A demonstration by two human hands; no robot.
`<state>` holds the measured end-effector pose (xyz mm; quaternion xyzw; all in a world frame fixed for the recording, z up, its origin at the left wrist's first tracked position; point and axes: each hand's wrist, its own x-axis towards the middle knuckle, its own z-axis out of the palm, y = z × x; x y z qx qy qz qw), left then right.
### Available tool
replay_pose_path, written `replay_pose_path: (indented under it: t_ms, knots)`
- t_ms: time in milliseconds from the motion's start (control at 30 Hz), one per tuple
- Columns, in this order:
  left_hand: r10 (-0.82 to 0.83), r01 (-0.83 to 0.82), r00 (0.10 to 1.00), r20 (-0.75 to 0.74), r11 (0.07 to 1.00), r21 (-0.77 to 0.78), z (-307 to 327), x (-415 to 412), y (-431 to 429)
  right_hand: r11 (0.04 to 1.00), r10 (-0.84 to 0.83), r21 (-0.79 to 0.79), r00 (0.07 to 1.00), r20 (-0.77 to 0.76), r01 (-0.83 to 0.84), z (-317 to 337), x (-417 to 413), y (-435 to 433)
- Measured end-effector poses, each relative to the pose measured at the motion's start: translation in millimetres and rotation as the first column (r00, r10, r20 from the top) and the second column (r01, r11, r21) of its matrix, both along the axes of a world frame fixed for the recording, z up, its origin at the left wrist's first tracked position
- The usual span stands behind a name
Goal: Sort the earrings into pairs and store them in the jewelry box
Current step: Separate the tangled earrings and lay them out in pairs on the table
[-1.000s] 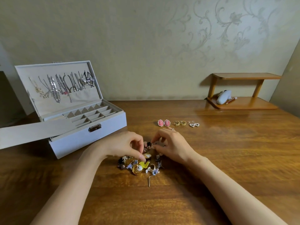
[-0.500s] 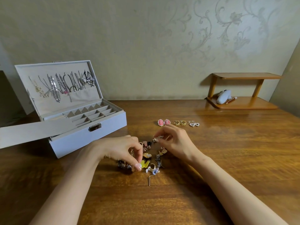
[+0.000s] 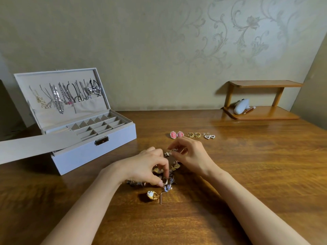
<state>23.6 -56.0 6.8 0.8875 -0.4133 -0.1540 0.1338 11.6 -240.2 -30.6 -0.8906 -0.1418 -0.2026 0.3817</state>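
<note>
A pile of mixed earrings (image 3: 174, 167) lies on the wooden table between my hands. My left hand (image 3: 145, 167) is curled over the pile's near side, thumb and forefinger pinching a small earring (image 3: 166, 187) at its front edge. Over the far side, my right hand (image 3: 190, 156) pinches a small silvery earring (image 3: 168, 153). A gold earring with a white stopper (image 3: 152, 195) lies apart, in front of the pile. Three sorted pairs sit in a row behind: pink (image 3: 177, 134), gold (image 3: 194, 134), pearl hearts (image 3: 209, 136). The grey jewelry box (image 3: 92, 151) stands open at left.
The box lid holds several necklaces, and its tray has several small compartments (image 3: 99, 125). A grey flap sticks out from the box to the left. A small wooden shelf (image 3: 261, 114) with a white object (image 3: 241, 106) stands at the back right by the wall.
My right hand has lifted away from the pile's middle to its far side with the small earring. My left hand has shifted nearer, and the gold earring now lies apart in front.
</note>
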Motion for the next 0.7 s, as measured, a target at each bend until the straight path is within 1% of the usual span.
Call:
replay_pose_path:
  t_ms: [100,167,200,267,333,433,533,600,700]
  knots:
    - [-0.002,0.002,0.999,0.044,1.000,0.009,-0.3,0.7,0.2,1.000,-0.001,0.027,1.000,0.007,0.001,2.6,-2.9,1.0]
    - [0.012,-0.009,0.998,0.062,0.999,-0.046,2.1,1.7,1.8,0.999,-0.015,0.045,1.000,0.001,0.015,4.9,-4.0,0.9]
    - [0.026,-0.020,0.998,0.059,0.995,-0.101,3.8,2.2,1.7,0.999,-0.026,0.030,1.000,-0.008,0.027,6.3,-4.0,0.0]
    - [0.061,-0.046,0.996,0.068,0.977,-0.206,7.3,3.5,-2.6,0.997,-0.069,-0.047,0.997,-0.027,0.067,10.6,-1.8,-4.2]
    - [0.102,-0.073,0.989,0.107,0.966,-0.247,9.6,4.5,-14.8,0.981,-0.154,-0.129,0.986,-0.058,0.146,17.9,-0.2,-12.4]
    - [0.145,-0.100,0.971,0.191,0.969,-0.228,6.9,7.1,-43.7,0.927,-0.306,-0.260,0.945,-0.111,0.270,25.9,-2.8,-32.6]
    - [0.138,-0.092,0.945,0.296,0.982,-0.163,-1.3,12.7,-76.5,0.878,-0.408,-0.346,0.896,-0.175,0.332,22.9,-10.3,-56.9]
    - [0.127,-0.091,0.940,0.317,0.988,-0.127,-6.3,17.3,-96.2,0.868,-0.435,-0.358,0.876,-0.209,0.345,17.4,-17.2,-70.1]
    - [0.121,-0.093,0.940,0.319,0.991,-0.101,-12.2,22.7,-118.3,0.874,-0.430,-0.330,0.885,-0.177,0.358,9.1,-23.5,-83.7]
